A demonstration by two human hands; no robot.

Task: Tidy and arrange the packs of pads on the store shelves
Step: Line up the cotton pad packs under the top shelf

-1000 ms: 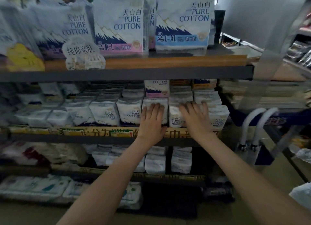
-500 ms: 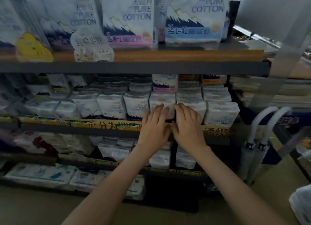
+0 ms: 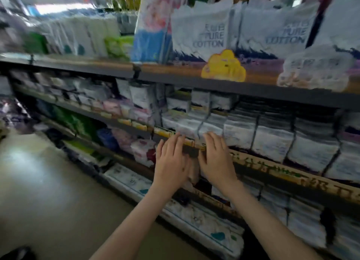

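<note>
Small white packs of pads (image 3: 270,141) stand in a row on the middle shelf (image 3: 272,170), with more stacked behind them. My left hand (image 3: 171,160) and my right hand (image 3: 216,158) are side by side with straight fingers in front of that shelf's edge. Their fingertips reach the front of the leftmost white packs (image 3: 194,128). Neither hand holds anything. Large "PURE COTTON" packs (image 3: 206,35) stand on the top shelf. The picture is blurred by motion.
Pink and white packs (image 3: 116,105) fill the middle shelf further left. Flat white packs (image 3: 175,207) lie on the bottom shelf. A yellow cloud-shaped tag (image 3: 224,67) hangs at the top shelf's edge. The aisle floor (image 3: 48,181) stretches to the left.
The view has swung left and now looks along the shelves. Both hands have moved left along the middle shelf, from the packs near its right end to the left end of the white row.
</note>
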